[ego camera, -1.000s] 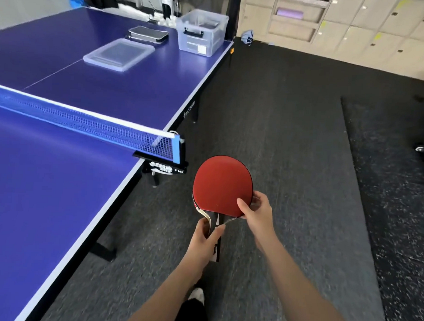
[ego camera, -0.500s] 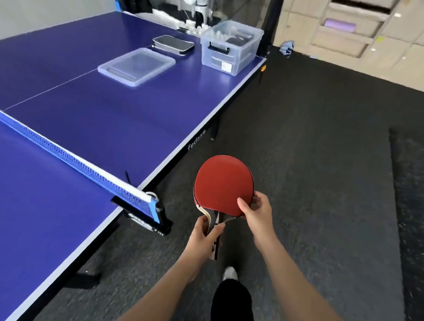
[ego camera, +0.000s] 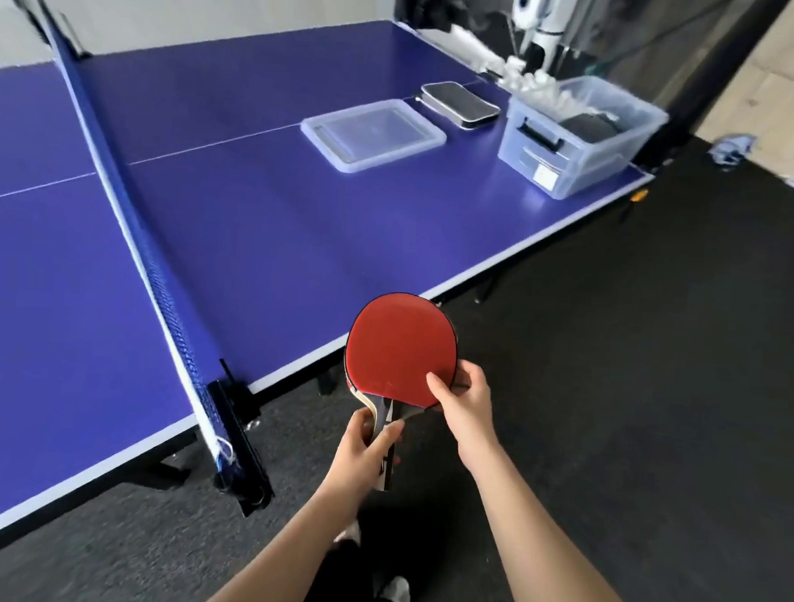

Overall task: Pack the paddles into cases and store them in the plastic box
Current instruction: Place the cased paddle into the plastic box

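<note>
I hold two stacked paddles (ego camera: pixel 396 346), red face up, beside the blue table's near edge. My left hand (ego camera: pixel 365 453) grips the handles from below. My right hand (ego camera: pixel 461 395) pinches the lower right rim of the blades. On the far part of the table lies a dark zipped paddle case (ego camera: pixel 458 104). To its right stands the clear plastic box (ego camera: pixel 576 140), open, with a dark case and white balls inside. The box's clear lid (ego camera: pixel 374 133) lies flat left of the case.
The blue table tennis table (ego camera: pixel 253 232) fills the left and middle. Its net (ego camera: pixel 133 210) and clamp post (ego camera: pixel 237 435) run toward me at the left. Dark carpet floor (ego camera: pixel 630 399) lies to the right. Equipment stands behind the table's far end.
My view has swung left and moved along the table past the net toward the box end. Both hands keep the same hold on the paddles.
</note>
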Tool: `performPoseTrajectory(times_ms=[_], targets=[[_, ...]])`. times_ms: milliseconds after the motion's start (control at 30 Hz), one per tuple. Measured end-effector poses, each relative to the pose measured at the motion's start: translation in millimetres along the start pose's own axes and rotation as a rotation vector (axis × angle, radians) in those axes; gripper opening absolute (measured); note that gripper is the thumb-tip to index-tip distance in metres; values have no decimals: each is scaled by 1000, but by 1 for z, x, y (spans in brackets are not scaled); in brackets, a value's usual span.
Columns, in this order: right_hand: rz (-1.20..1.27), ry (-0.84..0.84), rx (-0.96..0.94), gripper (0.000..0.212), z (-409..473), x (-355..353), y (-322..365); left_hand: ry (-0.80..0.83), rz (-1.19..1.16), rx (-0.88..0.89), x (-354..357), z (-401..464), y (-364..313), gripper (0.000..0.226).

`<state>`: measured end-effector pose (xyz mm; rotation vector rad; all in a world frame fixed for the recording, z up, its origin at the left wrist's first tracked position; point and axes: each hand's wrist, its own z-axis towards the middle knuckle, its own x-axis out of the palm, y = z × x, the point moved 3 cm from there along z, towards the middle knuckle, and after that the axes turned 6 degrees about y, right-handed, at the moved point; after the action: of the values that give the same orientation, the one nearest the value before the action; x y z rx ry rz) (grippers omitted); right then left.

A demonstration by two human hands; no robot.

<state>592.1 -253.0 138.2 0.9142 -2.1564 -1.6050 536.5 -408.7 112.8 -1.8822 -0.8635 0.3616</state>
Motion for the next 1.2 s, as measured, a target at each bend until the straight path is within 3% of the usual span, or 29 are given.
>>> performPoseTrajectory(times_ms=[200,433,800,1200], targets=[[-105,160,5,35,65,42,14,-137,-99,-17,-21,42,-11,12],[-218,298,81,33,154,108,33,-260,-192,4,-60,110,-40,23],[-382,523,112,35,229,241,45,-600,-245,-72,-152,175,-47,16],[-428,577,157,33,263,315,35,-755,-260,-186,-209,201,-50,18]])
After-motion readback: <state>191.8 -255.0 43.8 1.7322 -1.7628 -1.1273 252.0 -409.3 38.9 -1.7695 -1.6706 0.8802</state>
